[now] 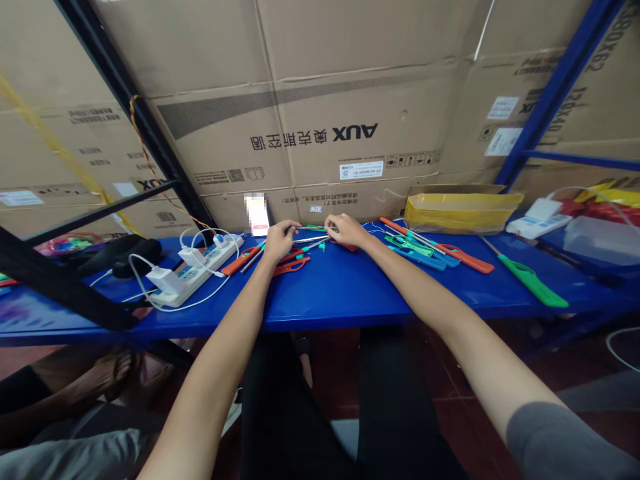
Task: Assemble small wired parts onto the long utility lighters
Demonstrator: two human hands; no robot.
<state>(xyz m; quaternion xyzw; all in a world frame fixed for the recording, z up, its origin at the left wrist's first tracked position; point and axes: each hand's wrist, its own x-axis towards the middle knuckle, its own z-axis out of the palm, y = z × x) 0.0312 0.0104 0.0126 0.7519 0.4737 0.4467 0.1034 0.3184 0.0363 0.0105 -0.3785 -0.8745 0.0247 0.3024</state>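
Note:
My left hand (pixel 281 240) is closed in a pinch, fingers curled, over a pile of long-necked lighters on the blue shelf. My right hand (pixel 346 230) is also pinched shut, a short way to the right. Thin rods and a green part (pixel 314 227) show between the hands; what either hand grips is too small to make out. Beneath and beside my left hand lie an orange-red lighter (pixel 291 267) and another orange lighter (pixel 241 260). Right of my right forearm lie blue lighters (pixel 420 257), an orange-red lighter (pixel 467 258) and a green lighter (pixel 534 281).
A lit phone (pixel 257 217) leans against the cardboard boxes (pixel 320 100) behind. On the left is a white power strip (pixel 197 273) with chargers and cables. A yellow-taped box (pixel 460 212) stands back right. Blue and black posts frame the shelf (pixel 345 300). Another person's legs show lower left.

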